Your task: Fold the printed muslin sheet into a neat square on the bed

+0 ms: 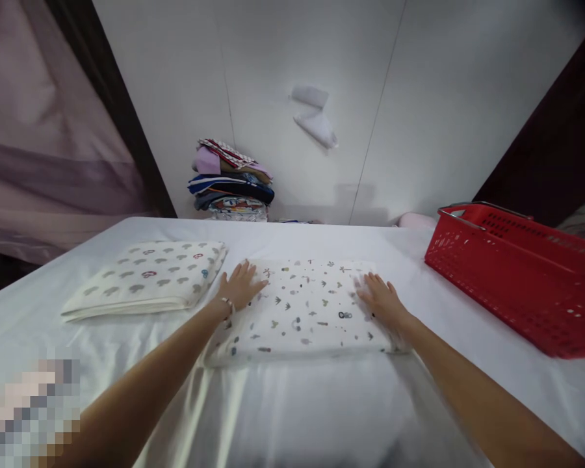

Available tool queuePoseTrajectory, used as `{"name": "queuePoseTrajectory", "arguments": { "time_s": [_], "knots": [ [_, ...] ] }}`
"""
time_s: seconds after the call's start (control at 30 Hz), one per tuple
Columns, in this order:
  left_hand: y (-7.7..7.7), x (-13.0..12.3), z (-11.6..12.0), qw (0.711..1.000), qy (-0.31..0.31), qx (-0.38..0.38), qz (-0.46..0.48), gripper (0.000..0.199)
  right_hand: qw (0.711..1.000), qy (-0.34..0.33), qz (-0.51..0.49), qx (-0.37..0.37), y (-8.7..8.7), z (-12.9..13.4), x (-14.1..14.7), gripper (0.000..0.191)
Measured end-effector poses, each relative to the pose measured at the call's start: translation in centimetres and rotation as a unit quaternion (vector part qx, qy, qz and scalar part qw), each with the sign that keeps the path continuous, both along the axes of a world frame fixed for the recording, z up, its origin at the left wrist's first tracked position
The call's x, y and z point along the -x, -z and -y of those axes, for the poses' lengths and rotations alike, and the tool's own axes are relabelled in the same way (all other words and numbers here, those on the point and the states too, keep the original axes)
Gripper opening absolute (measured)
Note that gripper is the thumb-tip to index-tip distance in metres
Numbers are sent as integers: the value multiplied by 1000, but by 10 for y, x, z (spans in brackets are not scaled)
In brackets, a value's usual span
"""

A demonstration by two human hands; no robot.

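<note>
Printed white cloth, folded into a flat rectangle, lies mid-view in the head camera on a white sheet, its near edge roughly level and its far edge near the sheet's own far edge, with a strip of sheet between; on the left a narrow band of sheet parts it from the other folded cloth, on the right a wider stretch reaches to the red basket, and more sheet spreads along the near side; 2 hands reach in from the near side, well apart, the left hand, with a pale bracelet at its wrist, flat on the cloth's left part, the right hand flat on its right part, fingers extended and spread, the right fingertips slightly blurred
</note>
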State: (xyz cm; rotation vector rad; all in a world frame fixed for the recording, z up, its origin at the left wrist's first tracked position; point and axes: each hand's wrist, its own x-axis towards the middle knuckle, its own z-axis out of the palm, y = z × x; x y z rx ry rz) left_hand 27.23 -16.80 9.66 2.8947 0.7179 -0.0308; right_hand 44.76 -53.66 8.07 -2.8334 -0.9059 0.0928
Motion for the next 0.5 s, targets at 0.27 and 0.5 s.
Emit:
{"name": "queuePoseTrajectory", "arguments": {
  "time_s": [0.27,0.5],
  "knots": [
    [7,45,23,998,7,68,1,69,999,11,-33,-41,12,23,11,63],
    [-3,114,36,986,-113,81,91,57,950,161,-131,-232,9,66,37,60]
  ]
}}
